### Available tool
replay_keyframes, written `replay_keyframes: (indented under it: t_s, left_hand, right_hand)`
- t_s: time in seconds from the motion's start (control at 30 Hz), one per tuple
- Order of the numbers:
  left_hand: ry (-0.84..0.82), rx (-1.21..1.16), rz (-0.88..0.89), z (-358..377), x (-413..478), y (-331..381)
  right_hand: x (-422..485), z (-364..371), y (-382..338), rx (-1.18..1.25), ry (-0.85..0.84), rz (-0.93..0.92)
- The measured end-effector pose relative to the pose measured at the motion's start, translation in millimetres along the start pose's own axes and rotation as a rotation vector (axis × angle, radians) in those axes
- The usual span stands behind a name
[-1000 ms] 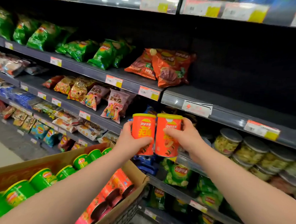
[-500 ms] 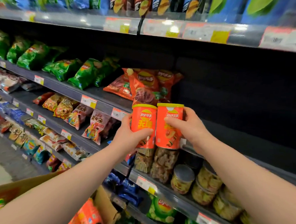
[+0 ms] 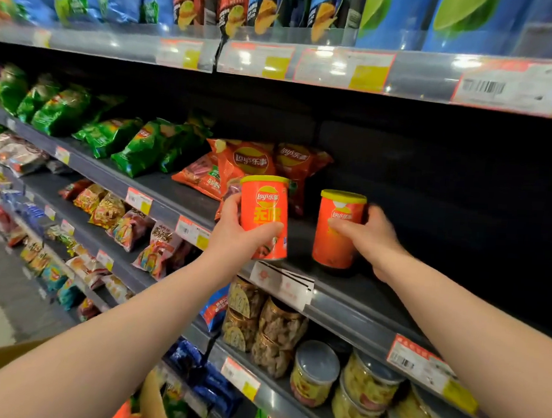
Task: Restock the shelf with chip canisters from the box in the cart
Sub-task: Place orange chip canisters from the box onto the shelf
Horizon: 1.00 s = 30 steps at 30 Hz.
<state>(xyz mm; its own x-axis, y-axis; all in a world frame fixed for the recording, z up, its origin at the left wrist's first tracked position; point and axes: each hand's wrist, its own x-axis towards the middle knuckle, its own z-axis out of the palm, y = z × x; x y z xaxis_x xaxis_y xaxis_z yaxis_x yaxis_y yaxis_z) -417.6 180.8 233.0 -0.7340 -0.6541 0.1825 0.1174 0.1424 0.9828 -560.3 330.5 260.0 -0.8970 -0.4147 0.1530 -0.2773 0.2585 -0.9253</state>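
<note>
Left hand (image 3: 236,235): fingers curled round orange yellow-lidded chip canister (image 3: 264,214), aloft. Right hand (image 3: 374,236): fingers gripping second orange canister (image 3: 335,234), standing on dark metal shelf (image 3: 360,291).

Only 2 bare limbs of the person show: the left forearm (image 3: 134,323) and the right forearm (image 3: 473,324), uncovered from the edge of view to the wrist. The left hand (image 3: 235,235) and the right hand (image 3: 370,236) are bare as well, the fingernails too small to judge.
</note>
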Motion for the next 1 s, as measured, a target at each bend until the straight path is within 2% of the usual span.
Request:
replay_keyframes:
  t_s: [0.5, 0.73, 0.83, 1.0]
  left_hand:
    - [-0.068, 0.101, 0.09, -7.1, 69.2, 0.6]
    - [-0.091, 0.093, 0.116, -8.2, 89.0, -4.3]
    - [-0.096, 0.093, 0.121, -8.4, 95.7, -6.0]
    - [-0.109, 0.081, 0.118, -9.2, 103.0, -10.7]
  right_hand:
    - [76.3, 31.9, 18.5, 0.011, 0.181, 0.045]
    - [99.0, 42.1, 20.4, -0.018, 0.131, 0.146]
    - [101.5, 41.9, 24.3, -0.123, 0.086, 0.204]
    - [105.6, 45.7, 28.9, -0.236, 0.125, 0.179]
